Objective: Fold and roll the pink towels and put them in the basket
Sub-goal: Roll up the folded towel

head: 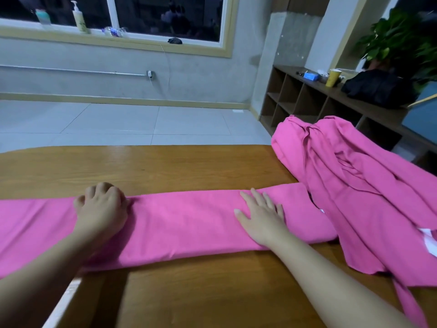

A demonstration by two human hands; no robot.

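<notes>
One long pink cloth towel (184, 223), folded into a strip, lies across our wooden desk (165, 166). Our left hand (101, 209) presses it with curled fingers, gripping nothing; our right hand (262, 218) rests flat. Rolling is not begun; a crumpled pink towel heap (354, 181) waits at the right edge; no basket visible.

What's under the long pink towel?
The wooden table shows around the towel, so that lies beneath. Anything small under the cloth stays hidden. Both hands rest on top.

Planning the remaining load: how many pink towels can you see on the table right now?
2, as far as I can tell: a folded towel lying flat as a long strip under both hands, and a crumpled heap at the table's right end, which may hide more towels.
</notes>
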